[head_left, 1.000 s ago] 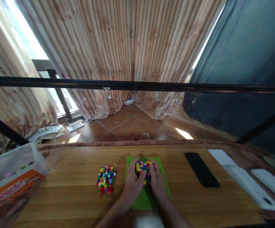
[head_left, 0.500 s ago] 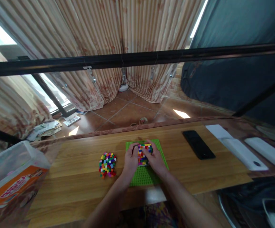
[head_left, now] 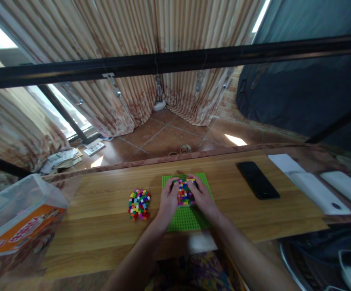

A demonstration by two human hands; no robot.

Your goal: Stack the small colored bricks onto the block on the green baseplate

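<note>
A many-coloured block of small toy bricks (head_left: 184,195) is over the far half of a green studded baseplate (head_left: 187,221). My left hand (head_left: 168,199) grips its left side, thumb on the near top and fingers curled round the far edge. From the right, my right hand (head_left: 204,198) holds the same block, its thumb by the upper right corner. Whether the block is pressed onto the studs or lifted slightly, I cannot tell. Left of the baseplate lies a loose pile of small coloured bricks (head_left: 139,204) on the wooden table (head_left: 102,226).
A black phone (head_left: 258,180) lies on the table's right part. Beyond it are white flat objects (head_left: 317,194) and a sheet of paper (head_left: 286,163). At far left stands a clear plastic box (head_left: 46,194) with an orange label. A dark rail (head_left: 175,62) crosses beyond the table.
My right thumb has slid from the block's middle toward its upper right corner. Both hands still hold the block. The whole view has shifted slightly with my head.
</note>
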